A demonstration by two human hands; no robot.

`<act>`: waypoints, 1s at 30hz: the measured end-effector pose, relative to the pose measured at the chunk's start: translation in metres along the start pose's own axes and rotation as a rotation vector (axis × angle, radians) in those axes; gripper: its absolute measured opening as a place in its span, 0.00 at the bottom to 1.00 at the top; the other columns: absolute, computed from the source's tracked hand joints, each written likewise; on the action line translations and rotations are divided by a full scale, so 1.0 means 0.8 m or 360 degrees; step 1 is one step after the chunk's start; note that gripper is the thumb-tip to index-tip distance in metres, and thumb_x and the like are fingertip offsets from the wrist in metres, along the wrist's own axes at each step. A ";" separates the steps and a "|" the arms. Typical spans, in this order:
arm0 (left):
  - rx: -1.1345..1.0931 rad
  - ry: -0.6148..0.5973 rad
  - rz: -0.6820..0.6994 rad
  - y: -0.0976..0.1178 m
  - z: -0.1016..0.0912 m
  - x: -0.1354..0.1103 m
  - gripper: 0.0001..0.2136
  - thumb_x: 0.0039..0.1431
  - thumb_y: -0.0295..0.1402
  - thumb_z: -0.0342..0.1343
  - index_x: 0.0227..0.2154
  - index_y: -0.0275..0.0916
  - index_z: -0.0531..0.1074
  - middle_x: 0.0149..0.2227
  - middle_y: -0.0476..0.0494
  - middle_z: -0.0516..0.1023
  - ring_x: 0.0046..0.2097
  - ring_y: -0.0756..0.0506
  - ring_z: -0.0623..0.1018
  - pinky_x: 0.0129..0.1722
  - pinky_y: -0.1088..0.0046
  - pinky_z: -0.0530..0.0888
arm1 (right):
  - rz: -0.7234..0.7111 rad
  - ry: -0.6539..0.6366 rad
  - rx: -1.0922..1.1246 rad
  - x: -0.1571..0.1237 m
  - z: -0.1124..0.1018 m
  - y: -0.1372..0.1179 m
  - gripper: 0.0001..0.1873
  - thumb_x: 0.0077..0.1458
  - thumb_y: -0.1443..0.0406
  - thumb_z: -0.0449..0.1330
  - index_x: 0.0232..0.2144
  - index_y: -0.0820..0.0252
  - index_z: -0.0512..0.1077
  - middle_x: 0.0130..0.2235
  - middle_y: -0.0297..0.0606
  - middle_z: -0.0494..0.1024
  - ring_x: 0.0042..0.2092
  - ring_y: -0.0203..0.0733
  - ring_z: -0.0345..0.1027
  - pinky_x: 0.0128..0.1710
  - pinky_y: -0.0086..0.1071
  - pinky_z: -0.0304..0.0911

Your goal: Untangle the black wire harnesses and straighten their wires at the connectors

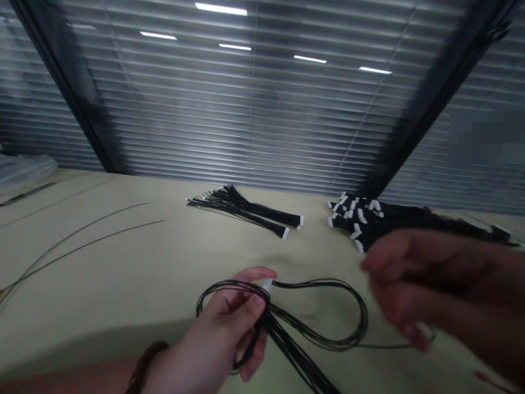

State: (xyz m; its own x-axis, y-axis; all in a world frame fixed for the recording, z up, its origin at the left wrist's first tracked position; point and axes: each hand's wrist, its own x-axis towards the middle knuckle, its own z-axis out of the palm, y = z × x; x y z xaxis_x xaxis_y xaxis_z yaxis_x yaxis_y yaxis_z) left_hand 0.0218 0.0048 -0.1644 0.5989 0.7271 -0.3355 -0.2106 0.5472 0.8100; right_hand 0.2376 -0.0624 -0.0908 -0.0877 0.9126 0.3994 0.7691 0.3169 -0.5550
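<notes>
Blurred beside the lens, the right hand (426, 284) curls where a single wire (385, 346) reaches its fingers; whether it grips cannot be told. Opposite, the left hand (229, 317) clamps a looped black wire bundle (363, 323) by its white connector (267, 284), thumb against fingers. Drawing out that wire seems the step in hand, calling next for a steady left pinch.
</notes>
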 end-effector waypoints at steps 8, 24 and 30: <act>-0.0082 -0.0071 -0.0116 -0.006 0.002 -0.007 0.22 0.46 0.43 0.63 0.42 0.41 0.64 0.14 0.59 0.66 0.13 0.56 0.60 0.11 0.83 0.53 | -0.0414 0.0059 -0.0471 -0.012 0.088 -0.012 0.06 0.57 0.70 0.52 0.29 0.56 0.65 0.27 0.28 0.69 0.29 0.33 0.63 0.28 0.28 0.56; -0.0033 -0.0184 0.0009 -0.010 0.001 -0.012 0.14 0.53 0.39 0.58 0.40 0.42 0.65 0.13 0.59 0.63 0.13 0.56 0.59 0.10 0.83 0.53 | -0.0609 0.0065 -0.0645 -0.012 0.085 -0.012 0.11 0.60 0.71 0.46 0.28 0.59 0.65 0.25 0.30 0.67 0.27 0.35 0.60 0.27 0.31 0.54; 0.0154 -0.0258 0.0058 -0.009 0.001 -0.013 0.14 0.53 0.41 0.58 0.40 0.42 0.64 0.13 0.59 0.64 0.14 0.55 0.61 0.11 0.83 0.56 | -0.0648 0.0063 -0.0718 -0.015 0.088 -0.012 0.13 0.60 0.72 0.46 0.26 0.59 0.64 0.24 0.31 0.67 0.25 0.35 0.59 0.24 0.31 0.54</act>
State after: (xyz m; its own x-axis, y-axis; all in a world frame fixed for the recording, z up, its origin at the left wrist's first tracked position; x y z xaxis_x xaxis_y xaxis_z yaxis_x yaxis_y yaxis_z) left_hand 0.0179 -0.0074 -0.1665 0.7105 0.6652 -0.2297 -0.1638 0.4737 0.8653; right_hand 0.1863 -0.0583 -0.1416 -0.4144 0.7278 0.5464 0.8717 0.4900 0.0085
